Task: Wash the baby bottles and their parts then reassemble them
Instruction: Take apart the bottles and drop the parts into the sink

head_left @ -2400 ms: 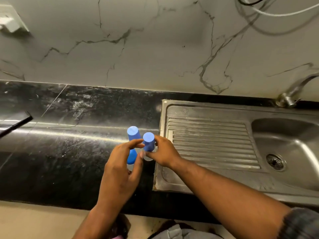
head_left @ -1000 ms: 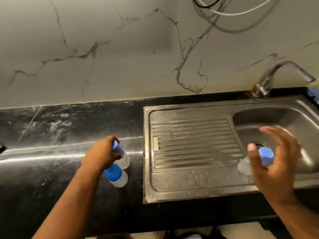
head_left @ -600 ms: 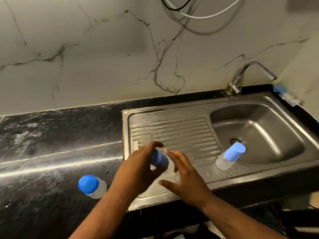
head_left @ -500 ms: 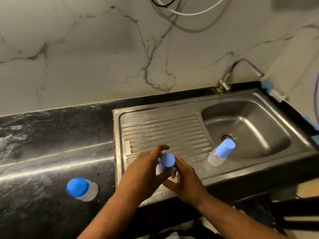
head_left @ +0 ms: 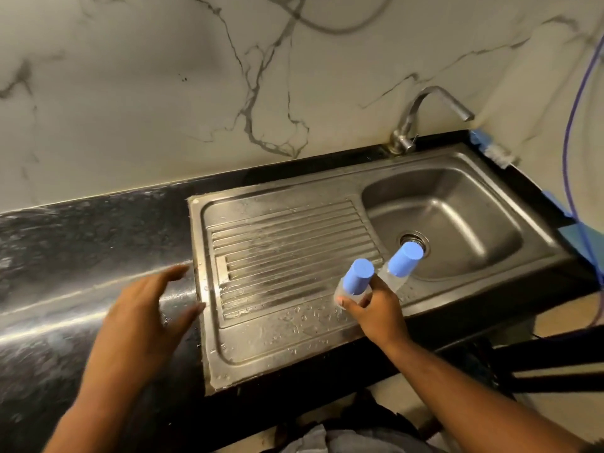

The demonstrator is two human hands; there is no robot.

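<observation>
Staging for wash; no cap off yet. Gripping 1 blue-capped bottle (head_left: 358, 278) by clear body in right hand (head_left: 376, 307), above drainboard (head_left: 277, 243), just beside 2nd bottle (head_left: 403, 260) standing at basin (head_left: 457, 220) edge. Holding left hand (head_left: 143, 312) spread, empty, over countertop (head_left: 81, 240). Next, likely: set down upright, then uncap with 2-handed twist.

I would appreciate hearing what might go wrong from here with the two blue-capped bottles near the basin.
The right hand grips the held bottle right beside the second bottle, which stands at the rim of the basin; a nudge might tip it in. The drainboard looks wet, so a bottle set there could slide.
</observation>
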